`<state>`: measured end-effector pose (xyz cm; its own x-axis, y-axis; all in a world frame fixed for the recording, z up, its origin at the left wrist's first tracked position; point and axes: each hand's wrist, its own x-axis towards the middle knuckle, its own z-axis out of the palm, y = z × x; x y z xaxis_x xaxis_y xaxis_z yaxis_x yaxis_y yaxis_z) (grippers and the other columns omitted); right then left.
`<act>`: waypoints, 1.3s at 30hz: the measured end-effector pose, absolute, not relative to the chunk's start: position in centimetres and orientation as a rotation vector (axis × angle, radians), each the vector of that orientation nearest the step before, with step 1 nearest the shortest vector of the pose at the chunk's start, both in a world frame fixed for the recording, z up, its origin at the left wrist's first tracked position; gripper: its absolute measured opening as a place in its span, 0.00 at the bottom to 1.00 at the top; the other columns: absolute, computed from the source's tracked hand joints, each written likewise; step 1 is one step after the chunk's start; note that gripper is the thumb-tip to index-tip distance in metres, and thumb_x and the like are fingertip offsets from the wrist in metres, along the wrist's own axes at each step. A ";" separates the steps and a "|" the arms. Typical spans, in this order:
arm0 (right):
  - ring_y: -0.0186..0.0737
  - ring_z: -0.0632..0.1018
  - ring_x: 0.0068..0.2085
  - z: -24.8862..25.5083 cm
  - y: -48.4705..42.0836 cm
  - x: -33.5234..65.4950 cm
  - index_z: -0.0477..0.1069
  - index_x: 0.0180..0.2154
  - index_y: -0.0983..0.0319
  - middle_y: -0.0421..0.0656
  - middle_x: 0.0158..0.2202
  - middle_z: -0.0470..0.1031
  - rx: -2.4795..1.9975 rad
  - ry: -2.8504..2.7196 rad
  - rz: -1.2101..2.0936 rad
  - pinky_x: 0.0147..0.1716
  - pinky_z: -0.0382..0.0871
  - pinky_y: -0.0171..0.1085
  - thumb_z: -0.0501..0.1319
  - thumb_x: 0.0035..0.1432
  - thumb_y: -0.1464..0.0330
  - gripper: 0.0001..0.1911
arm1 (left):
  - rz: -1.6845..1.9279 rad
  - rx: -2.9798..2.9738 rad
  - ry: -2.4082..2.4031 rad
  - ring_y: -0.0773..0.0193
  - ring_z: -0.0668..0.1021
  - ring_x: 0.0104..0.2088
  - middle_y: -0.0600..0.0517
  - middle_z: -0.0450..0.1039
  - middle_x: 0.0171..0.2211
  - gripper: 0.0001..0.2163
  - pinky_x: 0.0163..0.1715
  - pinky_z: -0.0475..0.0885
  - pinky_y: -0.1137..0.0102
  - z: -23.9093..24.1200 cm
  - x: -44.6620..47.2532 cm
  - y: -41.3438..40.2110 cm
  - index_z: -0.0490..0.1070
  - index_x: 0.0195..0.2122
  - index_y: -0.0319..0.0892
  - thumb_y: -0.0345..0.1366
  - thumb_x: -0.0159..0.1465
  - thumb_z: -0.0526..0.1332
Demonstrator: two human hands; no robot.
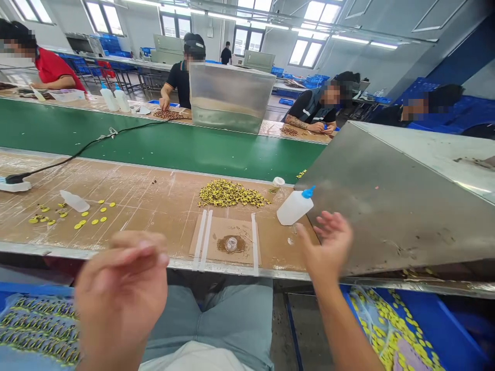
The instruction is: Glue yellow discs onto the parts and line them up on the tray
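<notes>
My left hand [124, 293] is raised in front of the table's near edge, its fingers curled and pressed together. Whether anything is between them is hidden. On the other side, my right hand [328, 245] hangs open with fingers apart and nothing in it. Just beyond it a white squeeze bottle [294, 207] with a blue nozzle leans at a tilt. Between the hands lies a taped cardboard piece [247, 255] bearing a small clear cap-like dish [231, 244] in a wet brown stain. Behind the cardboard is a heap of small yellow-and-black pieces [232, 194].
Loose yellow discs [103, 219] lie at left beside a small white bottle [74, 201]. A metal box [394, 206] blocks the right. Blue bins with yellow pieces flank my lap [235, 314]. Beyond the green belt [170, 144], several people sit at work. A black cable [81, 149] crosses it.
</notes>
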<state>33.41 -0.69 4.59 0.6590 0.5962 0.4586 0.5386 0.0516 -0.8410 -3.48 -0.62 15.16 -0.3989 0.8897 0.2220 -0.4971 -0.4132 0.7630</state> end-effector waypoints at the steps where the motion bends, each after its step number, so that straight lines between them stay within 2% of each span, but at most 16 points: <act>1: 0.53 0.66 0.60 4.1 0.2 33.4 0.48 0.65 0.62 0.55 0.63 0.58 -1.649 -0.922 0.021 0.58 0.63 0.52 0.70 0.47 0.55 0.51 | 1.909 0.877 0.751 0.63 0.73 0.28 0.53 0.76 0.30 0.04 0.24 0.69 0.66 13.9 -2.1 0.3 0.79 0.29 0.49 0.40 0.54 0.65; 3: 0.57 0.63 0.63 2.8 2.4 33.8 0.47 0.65 0.66 0.61 0.63 0.56 -1.795 -0.840 -0.037 0.61 0.57 0.53 0.73 0.38 0.53 0.59 | 1.756 0.944 0.797 0.66 0.74 0.29 0.51 0.76 0.31 0.04 0.27 0.70 0.69 10.6 -0.1 1.4 0.79 0.31 0.46 0.37 0.55 0.65; 5: 0.59 0.62 0.63 1.5 4.5 34.8 0.49 0.64 0.67 0.61 0.63 0.57 -1.866 -0.785 -0.031 0.62 0.56 0.53 0.73 0.35 0.52 0.60 | 1.552 0.947 0.921 0.68 0.74 0.29 0.51 0.76 0.33 0.06 0.32 0.71 0.70 7.2 0.8 1.4 0.78 0.35 0.44 0.36 0.57 0.65; 7: 0.58 0.68 0.59 0.6 6.1 35.8 0.53 0.62 0.67 0.60 0.60 0.62 -1.858 -0.720 -0.001 0.59 0.60 0.52 0.73 0.33 0.53 0.58 | 1.356 0.984 1.021 0.69 0.74 0.30 0.51 0.76 0.35 0.08 0.35 0.71 0.71 4.5 1.0 0.8 0.77 0.38 0.43 0.37 0.59 0.65; 10: 0.56 0.76 0.49 0.2 7.3 37.0 0.66 0.53 0.67 0.58 0.51 0.73 -1.847 -0.674 0.043 0.50 0.69 0.52 0.73 0.33 0.53 0.46 | 1.165 1.086 1.014 0.67 0.75 0.32 0.49 0.76 0.37 0.10 0.37 0.72 0.70 2.6 0.8 0.2 0.75 0.42 0.42 0.38 0.60 0.64; 13: 0.53 0.78 0.43 0.4 7.4 37.6 0.72 0.46 0.67 0.54 0.44 0.78 -1.786 -0.771 0.131 0.44 0.72 0.51 0.73 0.34 0.54 0.38 | 1.085 1.201 0.942 0.64 0.77 0.36 0.47 0.75 0.42 0.11 0.42 0.72 0.66 2.7 1.2 0.6 0.74 0.44 0.42 0.39 0.62 0.62; 20: 0.50 0.80 0.43 0.3 5.7 37.7 0.73 0.47 0.66 0.52 0.44 0.79 -1.589 -1.033 0.485 0.46 0.75 0.49 0.75 0.33 0.57 0.38 | 0.931 1.639 0.794 0.60 0.76 0.46 0.45 0.72 0.50 0.16 0.48 0.71 0.64 5.3 6.1 3.0 0.69 0.53 0.45 0.37 0.64 0.58; 24: 0.52 0.79 0.44 0.6 4.5 36.9 0.73 0.46 0.65 0.52 0.44 0.79 -1.546 -1.152 0.638 0.47 0.74 0.51 0.76 0.33 0.57 0.37 | 0.896 1.801 0.716 0.55 0.70 0.57 0.43 0.66 0.59 0.23 0.55 0.69 0.59 5.9 10.1 5.1 0.62 0.60 0.46 0.40 0.64 0.58; 28: 0.50 0.79 0.43 0.7 3.9 36.6 0.73 0.44 0.64 0.50 0.44 0.79 -1.513 -1.182 0.670 0.47 0.75 0.50 0.76 0.33 0.56 0.35 | 0.832 1.889 0.703 0.51 0.62 0.64 0.40 0.58 0.64 0.29 0.62 0.60 0.53 6.1 13.6 7.4 0.56 0.64 0.42 0.44 0.62 0.60; 30: 0.50 0.79 0.43 0.7 3.8 36.7 0.73 0.43 0.64 0.49 0.43 0.79 -1.491 -1.231 0.661 0.47 0.74 0.50 0.76 0.34 0.56 0.33 | 0.811 1.908 0.657 0.51 0.61 0.65 0.41 0.57 0.65 0.32 0.64 0.56 0.53 6.2 15.0 8.3 0.55 0.64 0.43 0.44 0.60 0.62; 33: 0.50 0.78 0.43 0.7 3.5 37.0 0.73 0.43 0.62 0.48 0.43 0.78 -1.446 -1.302 0.692 0.48 0.73 0.50 0.75 0.35 0.54 0.33 | 0.802 1.928 0.589 0.49 0.63 0.64 0.41 0.60 0.63 0.35 0.64 0.56 0.52 6.2 17.0 9.5 0.57 0.63 0.43 0.42 0.55 0.67; 35: 0.49 0.78 0.42 0.8 3.3 37.2 0.73 0.43 0.62 0.48 0.42 0.78 -1.436 -1.310 0.745 0.46 0.74 0.49 0.74 0.36 0.54 0.32 | 0.773 1.896 0.616 0.47 0.66 0.61 0.40 0.63 0.61 0.36 0.61 0.60 0.52 6.0 18.3 10.1 0.59 0.61 0.43 0.41 0.51 0.70; 39: 0.46 0.78 0.37 0.9 2.9 37.8 0.73 0.38 0.62 0.46 0.36 0.79 -1.449 -1.260 0.817 0.41 0.75 0.46 0.75 0.36 0.55 0.28 | 0.759 1.863 0.644 0.52 0.74 0.52 0.45 0.72 0.53 0.33 0.51 0.69 0.59 5.7 20.4 10.3 0.65 0.55 0.45 0.41 0.48 0.72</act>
